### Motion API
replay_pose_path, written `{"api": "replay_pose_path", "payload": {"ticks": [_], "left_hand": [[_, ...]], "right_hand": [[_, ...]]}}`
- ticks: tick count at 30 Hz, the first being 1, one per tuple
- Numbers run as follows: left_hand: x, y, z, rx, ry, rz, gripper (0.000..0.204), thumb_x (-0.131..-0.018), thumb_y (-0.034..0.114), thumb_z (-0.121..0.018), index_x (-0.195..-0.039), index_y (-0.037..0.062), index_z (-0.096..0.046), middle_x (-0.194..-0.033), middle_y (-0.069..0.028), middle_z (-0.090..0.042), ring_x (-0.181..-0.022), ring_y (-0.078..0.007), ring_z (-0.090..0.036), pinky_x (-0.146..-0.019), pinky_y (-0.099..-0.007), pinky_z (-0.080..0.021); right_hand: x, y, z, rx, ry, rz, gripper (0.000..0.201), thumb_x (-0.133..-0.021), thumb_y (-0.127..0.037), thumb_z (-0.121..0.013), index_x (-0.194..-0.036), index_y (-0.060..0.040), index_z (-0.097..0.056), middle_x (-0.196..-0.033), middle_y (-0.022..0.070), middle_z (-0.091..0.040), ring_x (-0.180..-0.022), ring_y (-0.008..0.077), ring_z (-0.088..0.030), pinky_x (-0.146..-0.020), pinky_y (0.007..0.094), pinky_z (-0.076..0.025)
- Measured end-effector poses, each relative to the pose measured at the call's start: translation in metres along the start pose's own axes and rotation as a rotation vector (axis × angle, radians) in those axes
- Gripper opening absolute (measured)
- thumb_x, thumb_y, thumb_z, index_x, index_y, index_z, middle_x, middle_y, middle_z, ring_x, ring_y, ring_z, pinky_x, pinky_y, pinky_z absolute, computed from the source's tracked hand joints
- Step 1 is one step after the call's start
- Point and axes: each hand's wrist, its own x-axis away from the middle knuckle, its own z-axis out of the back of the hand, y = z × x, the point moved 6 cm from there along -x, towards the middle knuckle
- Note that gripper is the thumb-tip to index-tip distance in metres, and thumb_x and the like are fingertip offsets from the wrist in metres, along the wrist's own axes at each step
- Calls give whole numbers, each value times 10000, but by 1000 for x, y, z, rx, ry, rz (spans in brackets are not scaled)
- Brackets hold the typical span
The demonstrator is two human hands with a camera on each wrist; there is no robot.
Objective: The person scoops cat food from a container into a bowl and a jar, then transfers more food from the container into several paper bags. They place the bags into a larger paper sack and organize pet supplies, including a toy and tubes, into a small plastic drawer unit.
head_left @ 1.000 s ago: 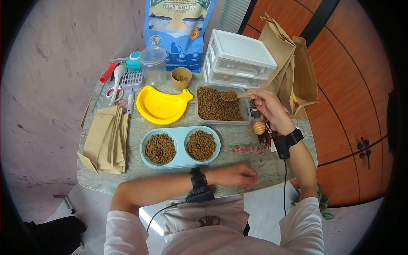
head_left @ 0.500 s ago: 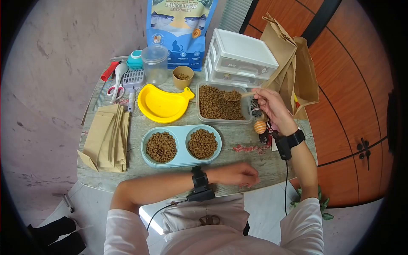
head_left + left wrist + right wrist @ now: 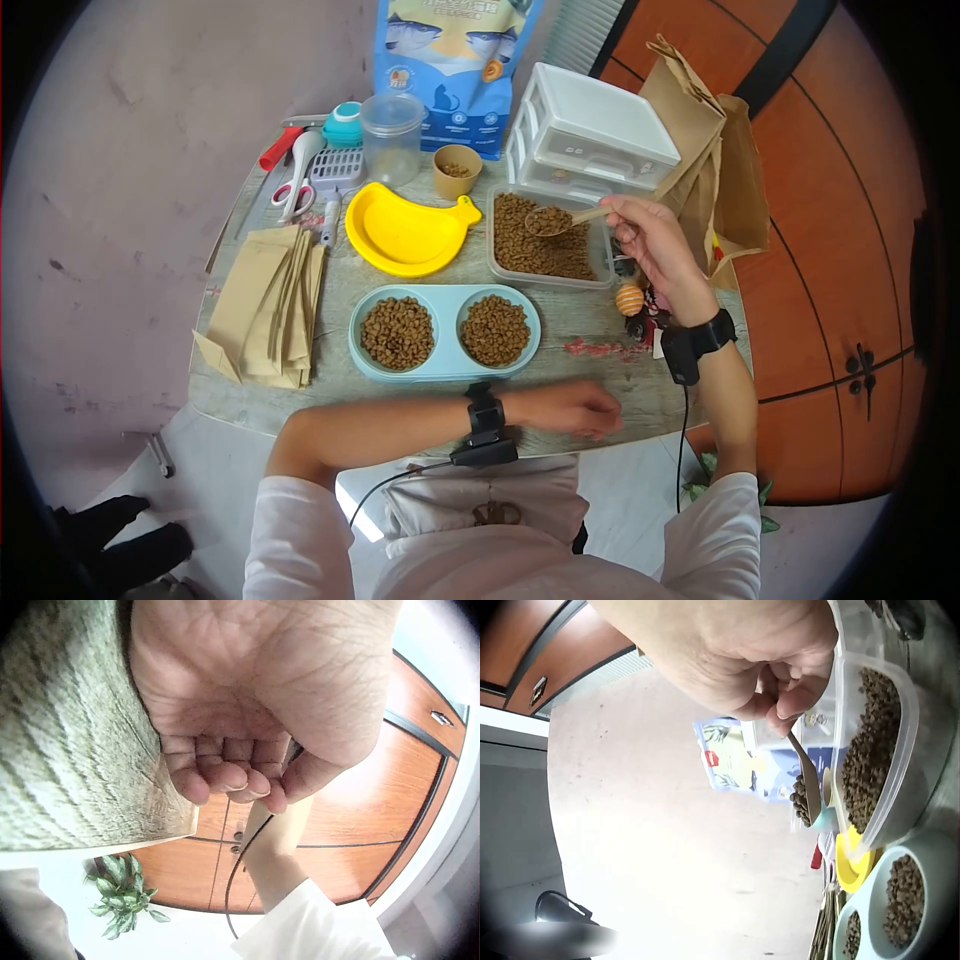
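My right hand (image 3: 652, 240) pinches the handle of a wooden spoon (image 3: 580, 216) heaped with brown kibble, held over the clear plastic container (image 3: 552, 281) of kibble. In the right wrist view the spoon (image 3: 811, 787) hangs from thumb and fingertips beside the container (image 3: 907, 735). My left hand (image 3: 575, 408) rests at the table's front edge, holding nothing; in the left wrist view its fingers (image 3: 225, 776) are loosely curled. The light blue double bowl (image 3: 447, 342) has kibble in both halves.
Left of the container lie a yellow dish (image 3: 405, 235), a small brown cup (image 3: 457, 184) and folded paper bags (image 3: 262, 305). Behind stand a clear jar (image 3: 392, 140), a blue food bag (image 3: 455, 90) and white drawers (image 3: 595, 125). A striped ball (image 3: 629, 299) lies at right.
The view has shifted, so the table things appear farther right. My right hand has raised the loaded spoon slightly over the container; the left hand stays resting.
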Motion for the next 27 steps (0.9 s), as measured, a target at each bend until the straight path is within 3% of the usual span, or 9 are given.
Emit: {"api": "replay_pose_path", "payload": {"ticks": [7, 9, 14, 20, 27], "left_hand": [[0, 0, 0, 20, -6, -50, 354, -926, 247, -494, -642, 36, -508, -562, 17, -449, -535, -83, -420, -528, -264, -358], [0, 0, 0, 6, -34, -18, 361, -943, 262, -480, -663, 35, -502, -588, 19, -445, -573, -76, -419, -555, -263, -363], [4, 3, -2, -11, -26, 67, 369, -947, 288, -481, -679, 36, -492, -610, 17, -448, -597, -72, -420, -579, -256, -372], [0, -7, -1, -15, 7, 15, 333, -893, 311, -517, -670, 64, -522, -591, 19, -480, -557, -78, -457, -571, -256, -391], [3, 0, 0, -43, 6, 67, 330, -903, 302, -521, -684, 56, -532, -602, 14, -496, -568, -78, -478, -566, -254, -400]], "right_hand": [[15, -8, -82, 110, -173, -32, 242, -912, -186, -544, -1047, -23, -661, -792, -12, -612, -609, 31, -492, -503, 172, -385], [16, -3, -104, 159, -272, -24, 237, -916, -183, -556, -1045, -10, -654, -766, -15, -605, -593, 17, -499, -465, 160, -348], [17, 13, -142, 220, -471, -45, 254, -899, -153, -552, -1059, 12, -658, -849, 58, -668, -683, 77, -602, -541, 198, -487], [30, 10, -164, 288, -570, 38, 273, -917, -160, -565, -1123, 3, -639, -905, 81, -675, -751, 87, -620, -616, 217, -493], [34, -4, -158, 322, -509, 133, 291, -910, -150, -564, -1120, 42, -626, -905, 82, -676, -800, 107, -639, -643, 223, -524]]}}
